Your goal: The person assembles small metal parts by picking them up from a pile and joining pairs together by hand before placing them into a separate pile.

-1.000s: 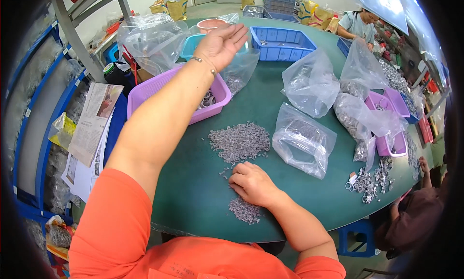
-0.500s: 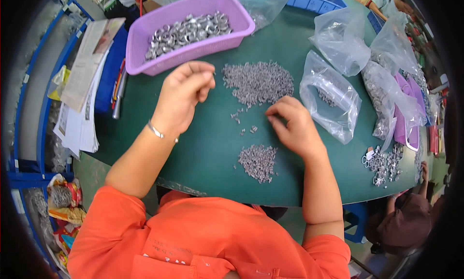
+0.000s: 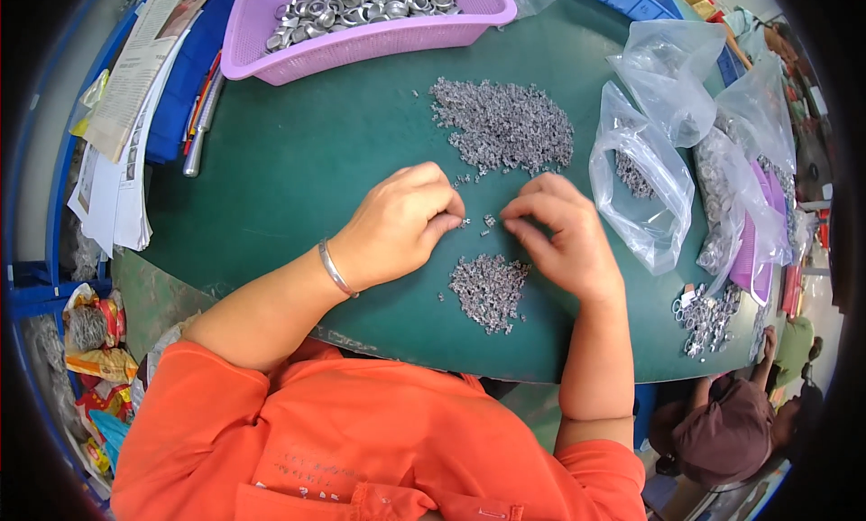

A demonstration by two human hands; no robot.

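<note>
Broadly, a dark green, smooth tabletop (image 3: 271, 178) carries everything within reach. At its far side stands a purple plastic basket (image 3: 388, 47) with meshed walls, holding shiny silver-coloured rings (image 3: 365, 9); its rim looks like the natural hold. To the right lies a clear, crumpled plastic bag (image 3: 666, 237) with grey pieces inside, probably soft, slick and easily dragged.

Nearer the middle spreads a broad, loose heap of tiny grey pieces (image 3: 510, 129), seemingly metal. As a mass it should pour and scatter like gravel, so a cupped palm or the edge of a hand would suit it better than a pinch.

Just this side of that heap, the two bare hands face each other. The left hand (image 3: 397, 225) is drawn to a narrow pinch with a small piece right at its fingertips; I cannot tell whether it is gripped or merely touched. The right hand (image 3: 564, 232) is curled, thumb near the forefinger, and whether anything sits between them cannot be told.

Closer to the person is a smaller, rounded heap of similar grey pieces (image 3: 490, 294).

Smallest are the few loose grey bits (image 3: 488, 221) lying between the hands. Each is likely very light, stiff and hard to break, but fiddly, best taken by its sides between thumb tip and fingertip.
</note>
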